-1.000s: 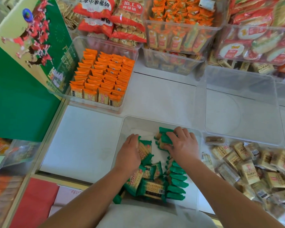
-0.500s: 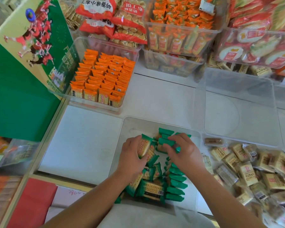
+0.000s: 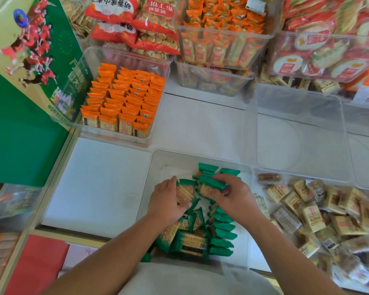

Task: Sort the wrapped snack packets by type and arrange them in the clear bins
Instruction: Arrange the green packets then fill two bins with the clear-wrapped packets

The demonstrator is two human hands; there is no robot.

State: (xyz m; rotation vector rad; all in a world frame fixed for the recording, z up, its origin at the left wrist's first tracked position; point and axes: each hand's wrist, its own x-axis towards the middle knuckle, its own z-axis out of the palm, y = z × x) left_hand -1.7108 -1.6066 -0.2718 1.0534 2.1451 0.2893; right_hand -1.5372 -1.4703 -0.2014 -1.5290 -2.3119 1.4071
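Note:
A clear bin (image 3: 158, 167) in front of me holds green-wrapped cracker packets (image 3: 222, 231), some stacked on edge at its right side, others loose. My left hand (image 3: 166, 201) grips one green packet (image 3: 184, 191) over the bin. My right hand (image 3: 234, 199) pinches another green packet (image 3: 209, 187) beside it, just in front of a few green packets (image 3: 209, 168) standing at the far end. To the right lies a heap of gold-wrapped packets (image 3: 307, 213). An orange-packet bin (image 3: 124, 103) stands neatly filled at the back left.
An empty clear bin (image 3: 298, 133) sits at the right, behind the gold heap. Stacked bins and red snack bags (image 3: 136, 24) line the back. A green carton (image 3: 26, 86) stands at the left. White shelf surface (image 3: 94, 184) lies left of my bin.
Both hands have lifted green packets out of the loose pile and brought them together near the bin's middle. The right hand's packet came up from the far stack.

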